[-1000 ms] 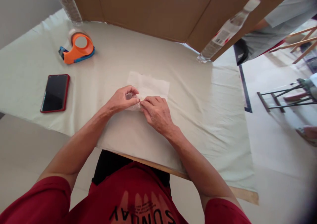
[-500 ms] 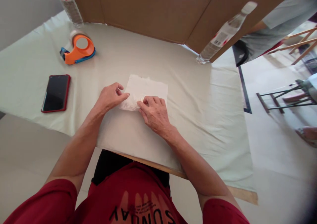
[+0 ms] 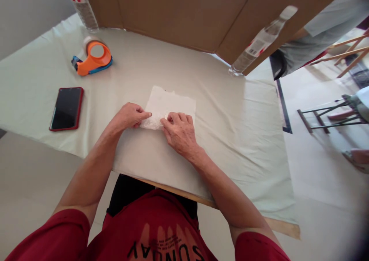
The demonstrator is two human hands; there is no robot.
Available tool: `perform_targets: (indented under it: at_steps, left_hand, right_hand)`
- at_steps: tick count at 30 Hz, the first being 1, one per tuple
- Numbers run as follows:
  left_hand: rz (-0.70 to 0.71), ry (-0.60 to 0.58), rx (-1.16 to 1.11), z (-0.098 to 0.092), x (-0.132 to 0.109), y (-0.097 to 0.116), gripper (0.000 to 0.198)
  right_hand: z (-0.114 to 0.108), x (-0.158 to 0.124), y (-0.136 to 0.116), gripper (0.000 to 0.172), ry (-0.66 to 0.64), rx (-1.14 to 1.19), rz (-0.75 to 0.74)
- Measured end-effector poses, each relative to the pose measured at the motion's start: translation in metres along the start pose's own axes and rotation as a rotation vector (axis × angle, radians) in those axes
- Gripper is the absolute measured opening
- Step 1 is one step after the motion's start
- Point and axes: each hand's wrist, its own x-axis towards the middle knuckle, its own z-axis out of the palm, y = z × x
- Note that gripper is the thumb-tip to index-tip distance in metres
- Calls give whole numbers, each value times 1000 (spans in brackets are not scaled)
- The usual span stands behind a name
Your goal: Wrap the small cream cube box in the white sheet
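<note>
A white sheet of thin paper (image 3: 170,101), perhaps tissue, lies flat on the cloth in front of me. Its near edge looks crumpled or folded over. My left hand (image 3: 131,115) pinches the sheet's near left corner between thumb and curled fingers. Over the near right part rests my right hand (image 3: 180,132), thumb and index finger pressed together on the crumpled edge. A small pale bit shows at those fingertips, too small to make out. The right palm covers part of the sheet's near edge.
A phone (image 3: 67,108) and an orange tape dispenser (image 3: 95,59) lie to the left on the tablecloth (image 3: 230,138). Cardboard (image 3: 173,15) stands along the back, with a water bottle (image 3: 259,44) at its right and another bottle (image 3: 85,13) at its left. A person (image 3: 325,26) is behind, at right.
My left hand's fingers have closed from a spread pose onto the sheet's left corner. My right hand has stayed almost where it was.
</note>
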Motion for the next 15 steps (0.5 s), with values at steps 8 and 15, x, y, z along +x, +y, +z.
perform_targets:
  at_steps: [8,15]
  left_hand:
    - [22,2,-63,2,-8,10,21]
    - [-112,-68,-172,6,-7,13,11]
  right_hand:
    - [2,1,-1,17,6,-50,-2]
    - [2,2,-2,18,9,-64,-2]
